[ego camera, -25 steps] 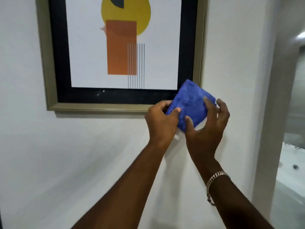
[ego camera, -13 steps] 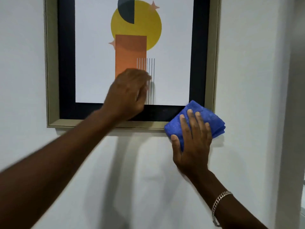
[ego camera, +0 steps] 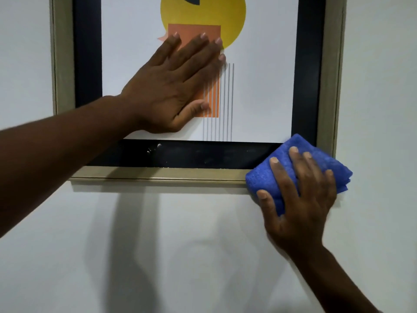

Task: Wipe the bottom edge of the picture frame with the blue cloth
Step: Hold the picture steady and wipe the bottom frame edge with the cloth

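A picture frame (ego camera: 158,175) with a dull gold rim and black inner border hangs on a white wall, holding an abstract print of a yellow circle and an orange rectangle. My left hand (ego camera: 173,86) lies flat on the glass over the print, fingers spread. My right hand (ego camera: 297,195) presses a folded blue cloth (ego camera: 282,159) against the frame's bottom right corner, covering that end of the bottom edge. White specks show on the black border near the bottom middle.
Bare white wall (ego camera: 180,256) stretches below and to both sides of the frame, with my arms' shadows on it.
My left hand let go of the cloth, rose onto the glass and flattened there. My right hand carried the cloth onto the frame's bottom right corner. The view moved closer.
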Action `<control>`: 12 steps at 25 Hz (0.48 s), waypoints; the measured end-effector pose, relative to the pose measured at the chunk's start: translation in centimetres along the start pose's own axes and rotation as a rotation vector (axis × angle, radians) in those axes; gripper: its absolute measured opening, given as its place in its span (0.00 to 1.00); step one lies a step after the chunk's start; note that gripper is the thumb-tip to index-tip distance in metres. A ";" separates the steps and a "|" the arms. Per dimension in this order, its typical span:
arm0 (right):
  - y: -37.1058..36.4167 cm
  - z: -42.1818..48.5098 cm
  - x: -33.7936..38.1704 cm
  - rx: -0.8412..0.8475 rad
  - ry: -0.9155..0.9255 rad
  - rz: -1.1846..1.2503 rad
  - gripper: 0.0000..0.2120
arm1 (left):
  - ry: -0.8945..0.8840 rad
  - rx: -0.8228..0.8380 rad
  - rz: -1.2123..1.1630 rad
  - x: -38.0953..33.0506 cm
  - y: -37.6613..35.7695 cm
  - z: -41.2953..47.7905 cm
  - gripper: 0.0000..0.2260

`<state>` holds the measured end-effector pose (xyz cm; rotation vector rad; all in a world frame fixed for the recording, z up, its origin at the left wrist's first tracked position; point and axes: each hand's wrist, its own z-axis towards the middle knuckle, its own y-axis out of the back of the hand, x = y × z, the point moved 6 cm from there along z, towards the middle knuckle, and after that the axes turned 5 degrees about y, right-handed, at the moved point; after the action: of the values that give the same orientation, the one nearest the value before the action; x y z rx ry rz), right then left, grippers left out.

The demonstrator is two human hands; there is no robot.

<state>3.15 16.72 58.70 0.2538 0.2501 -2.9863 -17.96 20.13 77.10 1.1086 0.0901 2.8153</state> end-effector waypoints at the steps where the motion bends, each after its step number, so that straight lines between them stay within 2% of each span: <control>1: -0.1 0.3 -0.1 -0.011 -0.028 -0.010 0.23 | -0.007 -0.002 0.005 0.0 0.0 0.0 0.33; 4: -0.8 0.6 1.4 -0.052 -0.162 0.014 0.23 | -0.042 -0.022 0.026 -0.2 -0.3 -0.1 0.35; 8: -0.4 -0.6 1.3 0.003 -0.006 0.012 0.22 | -0.065 -0.041 0.015 -0.2 -0.3 -0.1 0.35; 12: -0.6 0.2 0.6 -0.039 -0.069 -0.009 0.21 | -0.067 -0.080 -0.008 -0.1 -0.3 -0.3 0.35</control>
<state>2.45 17.21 58.89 0.1459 0.3025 -2.9890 -18.06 20.42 76.83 1.1801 -0.0235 2.7461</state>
